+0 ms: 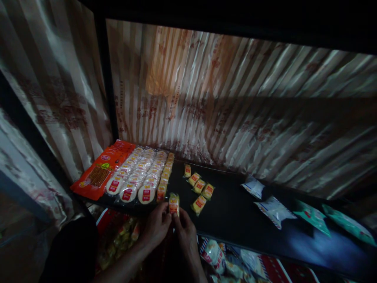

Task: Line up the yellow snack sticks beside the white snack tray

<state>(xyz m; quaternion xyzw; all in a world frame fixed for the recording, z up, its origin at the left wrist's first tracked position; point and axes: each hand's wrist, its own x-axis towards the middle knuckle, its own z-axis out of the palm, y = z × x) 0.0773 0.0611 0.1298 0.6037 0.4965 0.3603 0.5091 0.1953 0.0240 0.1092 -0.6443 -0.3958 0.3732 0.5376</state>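
Note:
Both my hands meet at the front edge of a dark shelf (235, 212). My left hand (156, 228) and my right hand (185, 232) pinch a small yellow snack packet with a red label (174, 204) between their fingertips, holding it upright. Just left of it lie rows of round wrapped snacks with red labels (138, 177). Several more small yellow packets (200, 188) lie scattered on the shelf behind and to the right.
An orange snack bag (100, 173) lies at the shelf's left end. White packets (273, 210) and green packets (312, 216) lie to the right. Striped paper lines the wall behind. A lower shelf holds more bagged snacks (215, 255).

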